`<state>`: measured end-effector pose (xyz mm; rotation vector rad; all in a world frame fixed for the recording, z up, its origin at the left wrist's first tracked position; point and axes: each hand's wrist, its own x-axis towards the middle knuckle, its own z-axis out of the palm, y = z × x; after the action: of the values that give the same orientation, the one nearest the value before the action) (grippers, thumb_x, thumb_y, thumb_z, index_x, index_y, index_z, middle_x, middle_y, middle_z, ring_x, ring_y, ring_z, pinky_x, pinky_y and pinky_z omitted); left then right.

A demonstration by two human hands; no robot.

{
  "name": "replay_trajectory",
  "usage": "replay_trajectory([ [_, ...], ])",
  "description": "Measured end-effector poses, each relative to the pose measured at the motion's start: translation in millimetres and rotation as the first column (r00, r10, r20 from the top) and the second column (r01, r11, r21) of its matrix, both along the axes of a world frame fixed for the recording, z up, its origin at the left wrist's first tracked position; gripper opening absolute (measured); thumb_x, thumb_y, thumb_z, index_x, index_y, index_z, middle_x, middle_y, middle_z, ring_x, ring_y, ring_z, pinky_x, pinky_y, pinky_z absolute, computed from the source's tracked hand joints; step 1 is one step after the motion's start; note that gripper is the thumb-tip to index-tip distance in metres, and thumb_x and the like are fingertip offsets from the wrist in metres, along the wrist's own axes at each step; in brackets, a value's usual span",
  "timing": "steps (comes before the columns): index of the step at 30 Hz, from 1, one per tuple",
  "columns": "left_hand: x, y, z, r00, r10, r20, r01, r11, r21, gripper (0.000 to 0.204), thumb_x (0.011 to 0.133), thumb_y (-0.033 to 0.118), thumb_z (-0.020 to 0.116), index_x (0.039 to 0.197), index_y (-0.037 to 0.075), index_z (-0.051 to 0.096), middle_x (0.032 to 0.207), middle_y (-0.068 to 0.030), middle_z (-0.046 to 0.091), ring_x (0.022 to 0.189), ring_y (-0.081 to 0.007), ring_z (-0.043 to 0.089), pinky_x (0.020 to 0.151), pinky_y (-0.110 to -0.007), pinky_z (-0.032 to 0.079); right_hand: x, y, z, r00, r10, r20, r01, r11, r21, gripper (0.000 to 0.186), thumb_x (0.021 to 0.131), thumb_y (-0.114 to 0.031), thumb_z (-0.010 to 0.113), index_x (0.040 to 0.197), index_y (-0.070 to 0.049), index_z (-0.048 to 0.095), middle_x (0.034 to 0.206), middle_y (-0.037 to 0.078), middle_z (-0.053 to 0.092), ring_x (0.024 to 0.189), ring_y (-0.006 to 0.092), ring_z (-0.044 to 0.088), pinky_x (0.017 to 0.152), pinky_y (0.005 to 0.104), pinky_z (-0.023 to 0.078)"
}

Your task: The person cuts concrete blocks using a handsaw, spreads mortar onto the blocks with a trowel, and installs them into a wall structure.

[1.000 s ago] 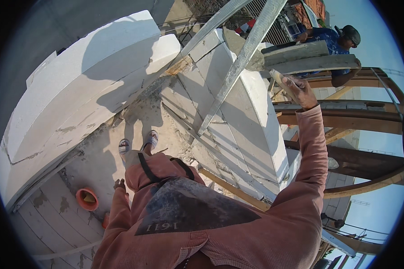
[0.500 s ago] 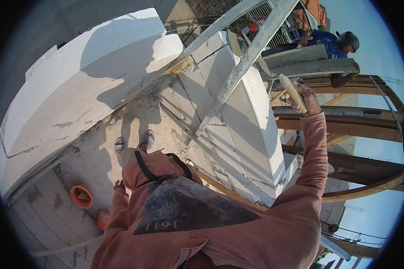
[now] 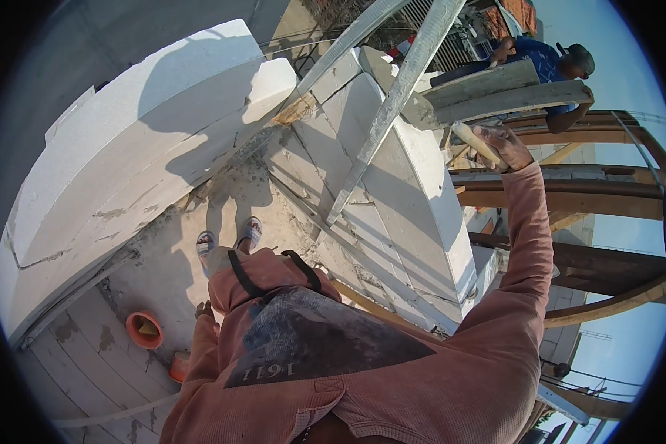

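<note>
My right hand (image 3: 503,148), raised at the right, is closed around the pale wooden handle of a trowel (image 3: 462,133). The trowel's grey blade (image 3: 419,111) points left, above the top of the white block wall (image 3: 414,170). Down by my left side hangs my left hand (image 3: 205,309), partly hidden by my sleeve. Its small visible fingers look loosely apart, with nothing seen in them.
A person in a blue shirt (image 3: 536,55) at the upper right has a hand on a grey board (image 3: 518,100). A metal bar (image 3: 392,111) slants across the wall. Left stands a white block wall (image 3: 126,133); orange buckets (image 3: 143,330) sit on the floor.
My right hand has shifted slightly right, and the trowel has turned so its blade shows broader. The left hand still hangs down. The view has moved slightly.
</note>
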<state>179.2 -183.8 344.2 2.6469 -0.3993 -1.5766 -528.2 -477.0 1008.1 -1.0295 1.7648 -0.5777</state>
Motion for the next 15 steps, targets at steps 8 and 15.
replay_trajectory([
  [8,4,-11,-35,0.997,-0.079,-0.017,0.079,0.997,-0.027,0.056,0.09,0.045,0.07,0.139,0.022,0.058,0.144,-0.0213,0.049,0.126,-0.0403,0.054,0.103,-0.053,0.047,14,3,-8,0.969,-0.04,-0.245,-0.003,0.985,-0.171,0.042,0.092,-0.045,0.07,0.095,-0.004,0.072,0.064,0.001,0.061,0.044,0.0065,0.049,0.039,0.0217,0.035],
  [15,16,-25,-14,0.966,-0.258,-0.015,0.256,0.964,-0.073,0.057,0.088,0.046,0.072,0.138,0.023,0.059,0.142,-0.0207,0.052,0.117,-0.0401,0.06,0.091,-0.052,0.053,24,18,-22,0.948,-0.116,-0.295,0.094,0.992,-0.087,0.049,0.09,-0.052,0.069,0.095,-0.003,0.071,0.066,0.002,0.062,0.044,0.007,0.049,0.04,0.0226,0.036],
])
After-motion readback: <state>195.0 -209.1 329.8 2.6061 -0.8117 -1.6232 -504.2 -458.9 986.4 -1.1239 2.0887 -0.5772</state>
